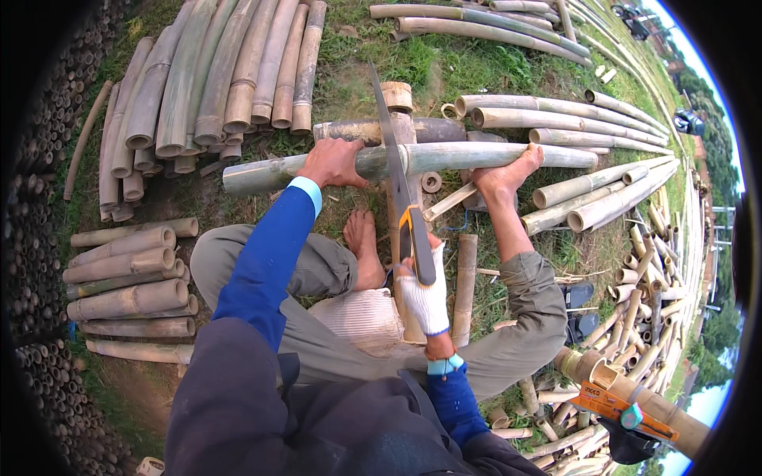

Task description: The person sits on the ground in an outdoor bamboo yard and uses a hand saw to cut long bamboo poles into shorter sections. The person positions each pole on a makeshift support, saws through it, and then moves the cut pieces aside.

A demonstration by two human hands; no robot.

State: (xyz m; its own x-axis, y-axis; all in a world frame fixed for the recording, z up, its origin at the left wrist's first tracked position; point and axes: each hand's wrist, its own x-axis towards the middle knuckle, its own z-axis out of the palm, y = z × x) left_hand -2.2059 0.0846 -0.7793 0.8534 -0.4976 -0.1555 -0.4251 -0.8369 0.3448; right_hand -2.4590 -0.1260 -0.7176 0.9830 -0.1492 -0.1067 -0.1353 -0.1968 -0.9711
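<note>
White glove (433, 312) around right hand (422, 293); saw (395, 166) in its grip

Head cam, fisheye, facing dwn @ hands (330, 164), close.

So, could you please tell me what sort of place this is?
It looks like an outdoor bamboo-cutting yard: bamboo poles stacked on grass, a heap of short bamboo pieces, and a handsaw.

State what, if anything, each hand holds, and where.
Right hand holds the saw by its handle; left hand grips the bamboo pole, left of the blade.
</note>
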